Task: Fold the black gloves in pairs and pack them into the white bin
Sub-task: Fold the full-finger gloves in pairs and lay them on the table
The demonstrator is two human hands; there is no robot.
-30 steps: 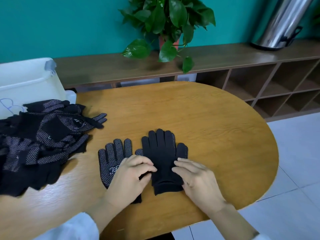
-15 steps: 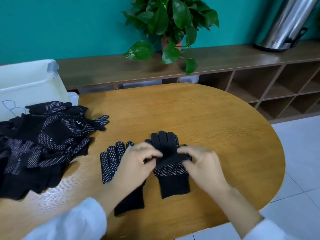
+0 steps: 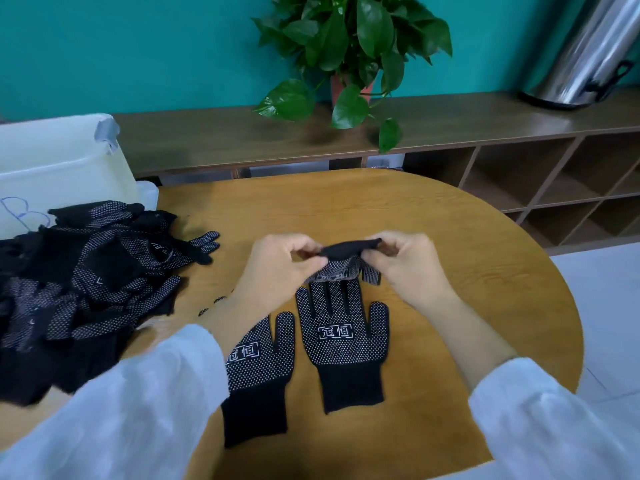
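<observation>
a rounded wooden table (image 3: 433,244) fills the middle of the view, with a low wooden shelf unit (image 3: 519,157) behind it against a teal wall. on top of the shelf stand a leafy potted plant (image 3: 349,46) and, at the far right, a tilted-looking shiny metal canister (image 3: 588,53).

at the table's left edge sits the white bin (image 3: 59,161), with grey tape on its near corner and blue marking on its side. in front of it, touching its wall, lies a loose pile of black dotted gloves (image 3: 90,285), spread toward the table's near left.

both forearms wear white sleeves (image 3: 138,403). near the middle of the table two black gloves lie flat, dotted palms up, cuffs toward the person: the right flat glove (image 3: 343,344) is fully visible, and the left flat glove (image 3: 259,372) is just beside it, its fingers hidden under the left forearm.

above the fingertips of the right flat glove, the left hand (image 3: 277,268) and the right hand (image 3: 405,265) together hold a third glove (image 3: 346,261) raised off the table. each hand's fingers are curled, pinching one end of its black cuff edge, which stretches between them; the dotted part hangs below, and its fingers dangle near the right hand.
</observation>
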